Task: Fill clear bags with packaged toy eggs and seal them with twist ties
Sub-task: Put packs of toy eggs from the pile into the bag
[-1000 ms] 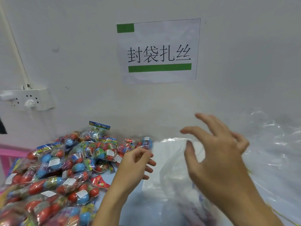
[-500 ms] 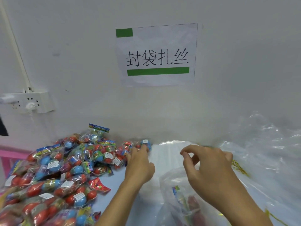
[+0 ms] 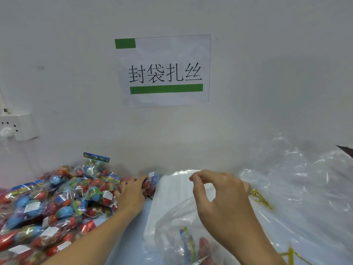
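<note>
A heap of packaged toy eggs (image 3: 57, 203), red and blue in clear wrappers, covers the table's left side. My left hand (image 3: 131, 194) lies at the heap's right edge, its fingers closed around one egg packet (image 3: 151, 180). A clear bag (image 3: 172, 226) stands open at the bottom centre with a few packets (image 3: 191, 243) inside. My right hand (image 3: 223, 197) pinches the bag's rim between thumb and forefinger. Gold twist ties (image 3: 259, 197) lie just right of that hand.
A stack of flat clear bags (image 3: 179, 184) lies behind the open bag. Crumpled clear plastic (image 3: 305, 188) fills the right side. A paper sign (image 3: 164, 69) hangs on the white wall, and a power strip (image 3: 15, 127) sits at the left.
My left hand reached forward to the heap's right edge and closed on a packet. My right hand dropped from an open spread and pinched the bag's rim.
</note>
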